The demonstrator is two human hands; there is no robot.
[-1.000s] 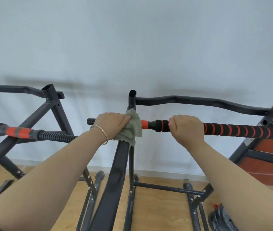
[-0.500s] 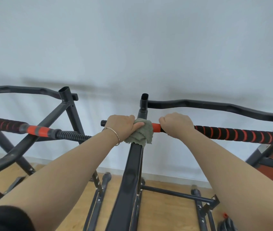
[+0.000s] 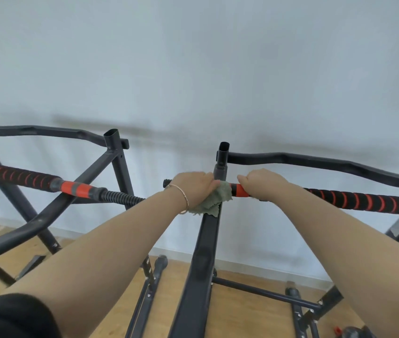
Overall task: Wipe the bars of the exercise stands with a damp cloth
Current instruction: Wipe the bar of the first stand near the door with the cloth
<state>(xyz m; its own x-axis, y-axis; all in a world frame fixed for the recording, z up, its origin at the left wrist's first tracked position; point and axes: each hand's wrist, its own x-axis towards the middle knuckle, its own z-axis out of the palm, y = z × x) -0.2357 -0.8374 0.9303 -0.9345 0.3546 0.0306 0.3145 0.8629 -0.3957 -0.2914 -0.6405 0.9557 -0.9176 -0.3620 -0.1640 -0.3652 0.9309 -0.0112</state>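
Two black exercise stands face a white wall. The right stand's padded bar (image 3: 364, 200) is black with orange stripes and has an orange section near its left end. My left hand (image 3: 194, 189) wraps a grey-green cloth (image 3: 214, 201) around that bar's left end, where it crosses the stand's upright post (image 3: 220, 170). My right hand (image 3: 263, 182) grips the same bar just right of the cloth, over the orange section. The left stand's padded bar (image 3: 23, 178) lies to the left, untouched.
The right stand's sloping black frame beam (image 3: 200, 264) runs down toward me between my arms. The left stand's crossed legs (image 3: 47, 215) stand at left. Wavy black top bars (image 3: 327, 163) sit near the wall. Wooden floor (image 3: 242, 313) below holds base feet.
My right hand slid left along the bar, from the striped padding to the orange section beside the cloth. The view shifted, so both stands sit further right in the frame.
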